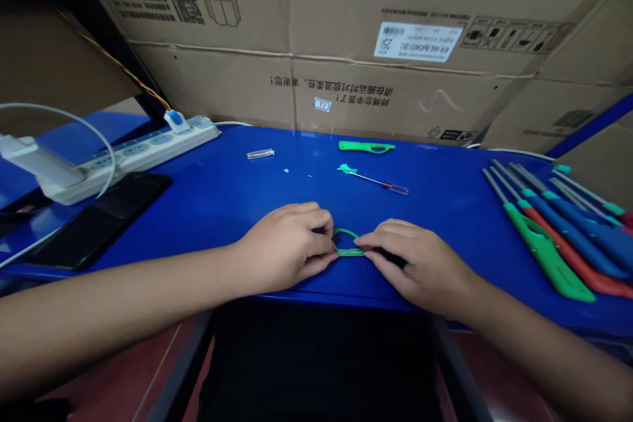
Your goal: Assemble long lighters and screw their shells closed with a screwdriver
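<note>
Near the table's front edge, my left hand (301, 244) and my right hand (413, 260) pinch opposite ends of a green lighter casing (350, 253). Its looped handle opening shows between the fingertips; both ends are hidden by my fingers. Beyond them lies a screwdriver (395, 189) with a clear, reddish handle, its tip by a small teal plastic piece (346, 169). Another green lighter casing (363, 146) rests farther back. To its left is a clear plastic piece (260, 153) like a small tank, with tiny white bits (285, 171) near it.
Several long-nosed lighters (554, 250) in green, orange and blue lie at the right. On the left are a white power strip (133, 151) with plugs and cables, and a black phone-like slab (101, 221). A large cardboard sheet (336, 46) stands behind the blue table (212, 204).
</note>
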### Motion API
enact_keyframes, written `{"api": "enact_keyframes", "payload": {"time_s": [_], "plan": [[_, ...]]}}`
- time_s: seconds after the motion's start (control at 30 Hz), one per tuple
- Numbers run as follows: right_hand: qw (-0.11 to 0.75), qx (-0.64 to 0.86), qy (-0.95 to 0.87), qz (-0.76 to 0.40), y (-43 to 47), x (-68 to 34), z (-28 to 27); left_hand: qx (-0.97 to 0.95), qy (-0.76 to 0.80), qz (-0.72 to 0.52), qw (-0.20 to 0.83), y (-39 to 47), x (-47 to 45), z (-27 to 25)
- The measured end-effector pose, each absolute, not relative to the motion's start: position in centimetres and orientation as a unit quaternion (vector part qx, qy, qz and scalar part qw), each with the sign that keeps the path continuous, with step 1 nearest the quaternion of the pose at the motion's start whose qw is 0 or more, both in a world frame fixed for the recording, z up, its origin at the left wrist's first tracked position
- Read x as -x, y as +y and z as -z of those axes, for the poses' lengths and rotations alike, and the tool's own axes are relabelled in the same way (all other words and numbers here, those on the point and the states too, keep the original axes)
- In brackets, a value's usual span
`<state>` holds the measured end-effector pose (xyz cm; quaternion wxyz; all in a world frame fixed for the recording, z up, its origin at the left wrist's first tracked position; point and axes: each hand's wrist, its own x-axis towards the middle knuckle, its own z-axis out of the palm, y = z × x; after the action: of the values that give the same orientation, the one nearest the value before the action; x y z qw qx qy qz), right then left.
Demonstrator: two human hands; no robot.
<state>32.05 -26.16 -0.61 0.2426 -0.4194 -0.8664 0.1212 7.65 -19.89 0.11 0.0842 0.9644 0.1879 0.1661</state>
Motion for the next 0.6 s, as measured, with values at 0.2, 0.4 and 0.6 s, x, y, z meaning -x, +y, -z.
{"api": "enact_keyframes", "payload": {"time_s": [0.2,0.4,0.6], "plan": [[0.194,0.402,-0.890,-0.091,-22.6,-31.7,0.1,-0.959,0.216,-0.116,0.140,-16.6,-8.4,-1.0],[0.161,0.391,-0.894,-0.146,-19.0,-32.7,-1.9,-0.970,0.203,-0.118,0.063,-15.0,-8.5,-1.0],[0.228,0.558,-0.795,-0.067,-12.2,-35.0,-2.4,-0.970,0.196,-0.147,-0.003,-16.1,-7.8,-0.6]]}}
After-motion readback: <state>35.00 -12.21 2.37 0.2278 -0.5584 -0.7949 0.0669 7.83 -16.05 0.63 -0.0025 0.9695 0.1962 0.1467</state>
